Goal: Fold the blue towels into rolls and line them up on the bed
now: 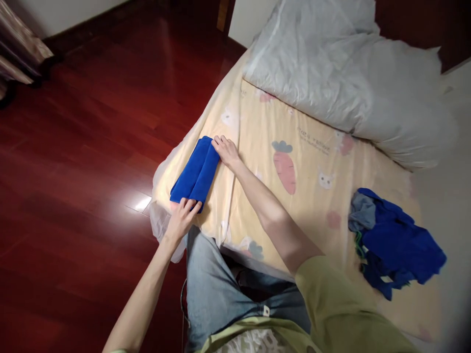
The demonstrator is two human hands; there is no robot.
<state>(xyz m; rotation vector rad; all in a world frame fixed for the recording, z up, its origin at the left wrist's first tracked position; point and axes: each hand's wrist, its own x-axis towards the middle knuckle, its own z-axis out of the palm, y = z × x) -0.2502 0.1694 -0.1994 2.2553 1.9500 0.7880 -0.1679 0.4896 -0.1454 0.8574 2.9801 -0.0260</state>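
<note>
Apparent step: folding blue cloth (196, 170). Fingers (220, 142) contact its one and six o'clock edges; grasp indeterminable. Next move likely requires edge alignment.

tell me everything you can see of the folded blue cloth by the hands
The bright-blue, soft-looking folded cloth is a narrow rectangle with layered edges and a lengthwise line down its middle. It lies nearly flat and slanted near the left edge of the pale-yellow, carrot-patterned bed cover. The fingers of the bare left hand touch its near end; those of the bare right hand touch its far right corner. What item it is, I cannot tell.
</note>
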